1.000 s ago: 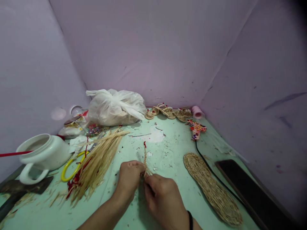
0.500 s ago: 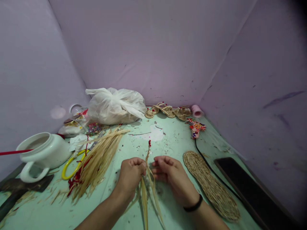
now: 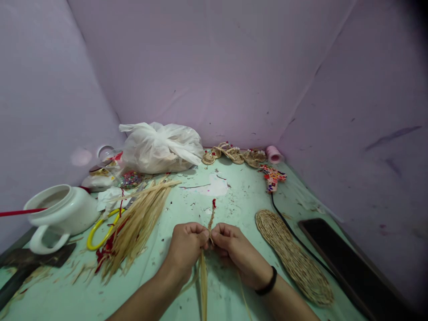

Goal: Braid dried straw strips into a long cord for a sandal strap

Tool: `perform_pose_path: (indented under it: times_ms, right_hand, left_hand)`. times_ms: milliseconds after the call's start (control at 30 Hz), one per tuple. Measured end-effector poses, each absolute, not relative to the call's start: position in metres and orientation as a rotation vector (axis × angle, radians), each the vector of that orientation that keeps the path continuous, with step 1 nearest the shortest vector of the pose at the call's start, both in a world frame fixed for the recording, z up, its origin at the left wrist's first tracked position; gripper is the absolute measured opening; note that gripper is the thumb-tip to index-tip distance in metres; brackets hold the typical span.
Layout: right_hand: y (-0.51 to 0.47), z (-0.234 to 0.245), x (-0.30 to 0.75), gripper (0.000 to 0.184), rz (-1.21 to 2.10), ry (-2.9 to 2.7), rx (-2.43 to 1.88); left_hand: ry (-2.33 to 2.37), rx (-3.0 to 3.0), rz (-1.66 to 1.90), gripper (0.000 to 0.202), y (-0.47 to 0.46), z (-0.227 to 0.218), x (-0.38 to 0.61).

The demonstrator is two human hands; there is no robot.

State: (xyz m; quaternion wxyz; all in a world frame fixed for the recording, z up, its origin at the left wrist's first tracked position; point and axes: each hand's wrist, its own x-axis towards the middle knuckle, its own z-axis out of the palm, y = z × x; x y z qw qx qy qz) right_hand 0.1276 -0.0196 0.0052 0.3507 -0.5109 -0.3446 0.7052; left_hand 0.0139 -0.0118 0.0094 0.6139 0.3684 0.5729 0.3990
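Observation:
A thin straw braid (image 3: 211, 217) with a red tip stands up between my two hands over the green table (image 3: 234, 196). My left hand (image 3: 186, 248) pinches the braid at its base, fingers closed. My right hand (image 3: 234, 249), with a black band on the wrist, pinches the same spot from the right, fingers closed too. Loose straw strands (image 3: 203, 285) hang from the braid down toward me between my forearms.
A bundle of straw (image 3: 137, 225) and yellow-handled scissors (image 3: 100, 229) lie left. A white jug (image 3: 56, 216) stands far left. A woven oval sole (image 3: 292, 256), a black cable (image 3: 290, 232) and a dark slab (image 3: 347, 263) lie right. At the back: plastic bag (image 3: 160, 147), small straw sandals (image 3: 236, 156), pink spool (image 3: 274, 155).
My right hand moved from below the braid out to the right, then back in against my left hand. The braid's tip shifted slightly right. The loose strands now hang toward me.

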Motion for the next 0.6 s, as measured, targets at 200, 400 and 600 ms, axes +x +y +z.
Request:
perform_pose_path:
  times_ms: [200, 400, 600]
  right_hand:
    - [-0.0180, 0.0016, 0.1271, 0.030, 1.781, -0.995, -1.246]
    - [-0.0164, 0.0020, 0.1279, 0.033, 1.857, -0.916, -1.141]
    - [-0.0157, -0.0014, 0.1296, 0.031, 1.686, -1.094, -1.170]
  left_hand:
    - [1.310, 0.860, 0.892, 0.014, -0.0111, 0.0122, 0.0132]
    - [1.305, 0.873, 0.901, 0.012, -0.0109, 0.0139, 0.0137]
    - [1.336, 0.870, 0.878, 0.012, -0.0108, 0.0136, 0.0133]
